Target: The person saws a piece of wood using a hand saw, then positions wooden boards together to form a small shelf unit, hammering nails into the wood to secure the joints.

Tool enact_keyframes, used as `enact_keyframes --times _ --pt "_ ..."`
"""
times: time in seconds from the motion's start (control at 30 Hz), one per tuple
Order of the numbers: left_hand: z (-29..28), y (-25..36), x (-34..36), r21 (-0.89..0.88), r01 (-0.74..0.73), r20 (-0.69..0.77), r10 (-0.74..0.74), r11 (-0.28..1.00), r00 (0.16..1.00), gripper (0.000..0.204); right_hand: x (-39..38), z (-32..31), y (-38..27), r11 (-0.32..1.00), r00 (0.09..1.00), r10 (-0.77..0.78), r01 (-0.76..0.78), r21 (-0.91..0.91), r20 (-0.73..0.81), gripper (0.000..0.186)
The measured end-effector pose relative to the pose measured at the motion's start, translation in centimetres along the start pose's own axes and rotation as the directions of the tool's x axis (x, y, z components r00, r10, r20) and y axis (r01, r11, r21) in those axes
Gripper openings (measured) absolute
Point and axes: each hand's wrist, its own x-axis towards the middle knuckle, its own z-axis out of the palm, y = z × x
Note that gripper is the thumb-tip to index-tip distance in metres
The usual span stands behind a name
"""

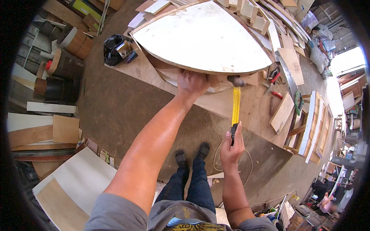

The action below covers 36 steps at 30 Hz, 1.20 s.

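A white curved-edge panel (pixel 204 38) lies on a wooden work surface (pixel 216 104), its bowed edge toward me. My left hand (pixel 192 82) is closed against the side just beneath that edge, its fingertips hidden, so what it holds does not show. In my right hand (pixel 232 148) is a hammer (pixel 236 104), gripped by the black end of its yellow handle. The hammer's metal head is close to the panel's near edge, right of my left hand. Whether it touches the side cannot be made out.
Pliers (pixel 274 79), a green-handled handsaw (pixel 295 86) and wood offcuts (pixel 283 111) lie on the right of the work surface. A black plastic bag (pixel 113 50) sits at its left corner. A wooden frame (pixel 314 123) stands at right. A cord (pixel 250 165) trails across the floor.
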Motion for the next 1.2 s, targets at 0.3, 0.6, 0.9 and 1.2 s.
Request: enact_keyframes --times 0.3,0.6,0.9,1.2 --pt "0.3 0.1 0.3 -0.017 0.018 -0.054 -0.019 1.000 0.998 0.038 -0.2 0.6 0.2 0.987 0.979 -0.142 0.129 -0.093 -0.144 0.056" --pt "0.3 -0.1 0.0 0.007 -0.028 -0.036 0.028 1.000 0.999 0.036 0.5 0.1 0.1 0.995 0.998 0.040 -0.035 -0.091 0.056 0.055" --pt "-0.1 0.0 -0.1 -0.016 -0.010 0.022 0.010 1.000 1.000 0.035 0.7 -1.6 -0.6 0.997 0.996 0.053 -0.049 -0.060 0.078 0.056" --pt "-2.1 0.6 1.2 -0.012 0.115 0.331 -0.105 0.993 0.938 0.049 1.0 -1.4 -1.0 0.989 0.979 0.138 -0.127 -0.081 0.149 0.057"
